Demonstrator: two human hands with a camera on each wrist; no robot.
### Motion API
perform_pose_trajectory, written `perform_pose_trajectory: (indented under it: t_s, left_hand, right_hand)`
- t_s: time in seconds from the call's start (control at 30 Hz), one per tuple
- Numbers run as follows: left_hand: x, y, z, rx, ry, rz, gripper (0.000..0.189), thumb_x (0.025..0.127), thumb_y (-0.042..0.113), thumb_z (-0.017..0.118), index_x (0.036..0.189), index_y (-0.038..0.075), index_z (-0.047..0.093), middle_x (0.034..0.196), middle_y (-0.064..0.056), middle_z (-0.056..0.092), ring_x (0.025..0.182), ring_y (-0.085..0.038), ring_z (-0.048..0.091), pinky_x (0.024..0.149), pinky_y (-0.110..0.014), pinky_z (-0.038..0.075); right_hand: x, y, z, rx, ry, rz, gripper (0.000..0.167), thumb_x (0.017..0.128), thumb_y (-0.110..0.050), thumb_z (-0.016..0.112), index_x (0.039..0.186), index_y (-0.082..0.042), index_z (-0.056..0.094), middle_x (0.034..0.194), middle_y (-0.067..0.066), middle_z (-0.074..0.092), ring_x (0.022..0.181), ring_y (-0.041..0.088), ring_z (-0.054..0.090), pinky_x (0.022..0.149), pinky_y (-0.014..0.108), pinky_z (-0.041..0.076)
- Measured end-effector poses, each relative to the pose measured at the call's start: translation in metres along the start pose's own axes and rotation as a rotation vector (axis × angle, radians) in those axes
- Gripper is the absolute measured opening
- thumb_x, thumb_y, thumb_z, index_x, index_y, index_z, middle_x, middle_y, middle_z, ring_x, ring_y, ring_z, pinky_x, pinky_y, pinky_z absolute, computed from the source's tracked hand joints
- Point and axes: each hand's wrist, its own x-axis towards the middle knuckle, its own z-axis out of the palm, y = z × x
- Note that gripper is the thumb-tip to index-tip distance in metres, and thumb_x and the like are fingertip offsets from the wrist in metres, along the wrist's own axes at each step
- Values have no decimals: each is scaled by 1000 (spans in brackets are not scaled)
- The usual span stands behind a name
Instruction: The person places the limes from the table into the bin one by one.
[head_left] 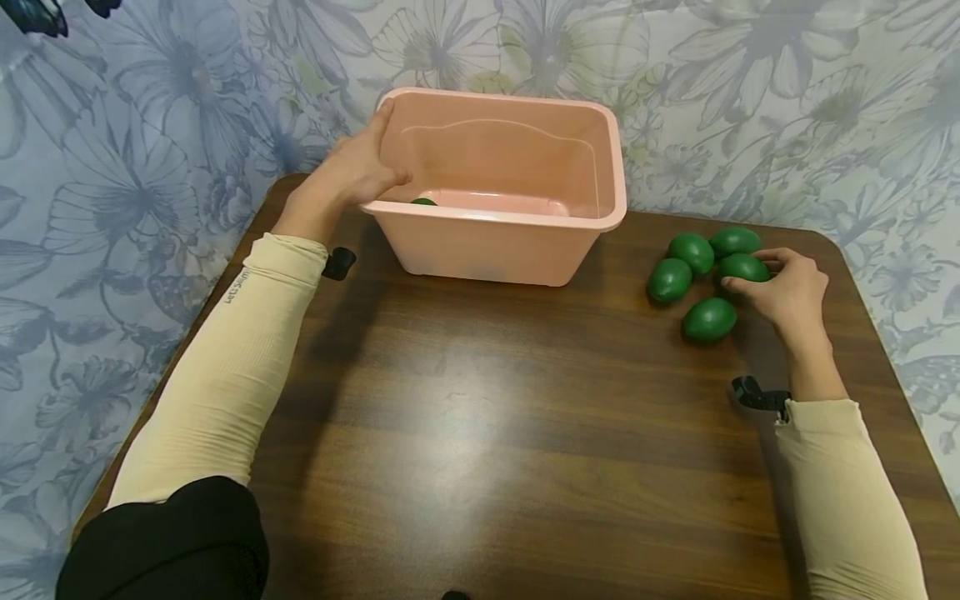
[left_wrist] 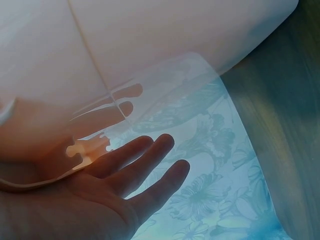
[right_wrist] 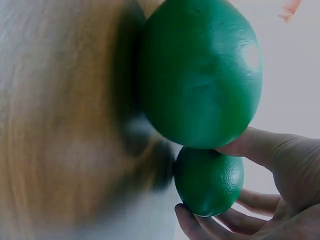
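Observation:
A pink plastic tub (head_left: 487,250) stands at the back of the table. My left hand (head_left: 345,175) holds its left end by the rim, thumb inside; in the left wrist view the other fingers (left_wrist: 150,160) lie stretched out on the outer side. My right hand (head_left: 797,287) grips a green egg-shaped fruit (head_left: 742,267) between thumb and fingers; the right wrist view also shows this held fruit (right_wrist: 207,182), low by the table. Another green fruit (head_left: 708,320) lies just in front of it, large in that view. Several more (head_left: 691,252) lie close around.
Inside the tub, a bit of a green thing (head_left: 423,202) shows above the front rim. The brown wooden table (head_left: 480,400) meets a flower-patterned wall covering (head_left: 720,125) at the back. A small dark object (head_left: 455,595) peeks in at the bottom edge.

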Motion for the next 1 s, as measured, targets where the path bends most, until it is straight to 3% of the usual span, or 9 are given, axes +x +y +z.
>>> perform_pose_trajectory:
  t_s: [0.3,0.43,0.53,0.6,0.73,0.77,0.83,1.0]
  left_hand:
    - [1,-1,0,-2,-1,-7,103,102,43,60,164,44,-22,177,-12,10,162,-46,1,128,-66,13]
    - [1,-1,0,-2,3,-7,103,102,43,60,163,45,-22,177,-12,10,162,-46,1,128,-66,13]
    - [1,-1,1,-1,2,1,103,102,42,60,164,43,-22,177,-12,11,162,-47,2,127,-66,13]
    - [2,-1,1,0,3,8,103,102,42,60,164,42,-22,177,-12,11,161,-48,2,127,-66,13]
    - [2,-1,2,-1,0,15,103,102,42,60,165,41,-21,177,-12,11,161,-48,2,127,-66,13]
    - [2,-1,2,-1,-1,16,103,102,42,60,165,41,-21,177,-13,12,161,-48,3,128,-66,13]
    - [3,-1,1,1,-3,13,103,102,42,59,164,42,-22,176,-15,12,161,-48,4,127,-66,14]
    - [2,-1,0,1,-5,9,103,102,41,59,164,42,-22,176,-15,13,161,-49,4,127,-66,14]
  right_hand:
    - [-1,-20,-9,31,128,-82,63,94,-28,78,142,10,59,128,39,61,115,50,52,111,67,29]
    - [1,-36,-13,71,160,-70,65,94,-37,77,144,2,61,133,32,63,104,24,53,113,60,30]
    - [5,-49,-15,105,175,-57,67,92,-43,77,146,-5,62,140,26,63,92,-1,46,115,50,30]
    - [6,-59,-15,123,197,-66,66,91,-44,78,145,-9,63,137,21,67,88,-9,45,107,39,38]
    - [9,-79,-13,169,245,-100,61,89,-42,81,140,-12,68,119,-3,68,88,-12,46,94,24,38]
    - [10,-84,-13,175,256,-110,60,88,-42,82,139,-12,68,114,-9,65,89,-11,46,87,22,37]
    - [12,-94,-12,193,263,-126,59,88,-43,82,137,-13,69,109,-17,60,91,-10,47,86,22,36]
    - [19,-116,-13,229,263,-156,60,86,-44,83,136,-14,70,101,-23,58,93,-8,49,87,22,36]
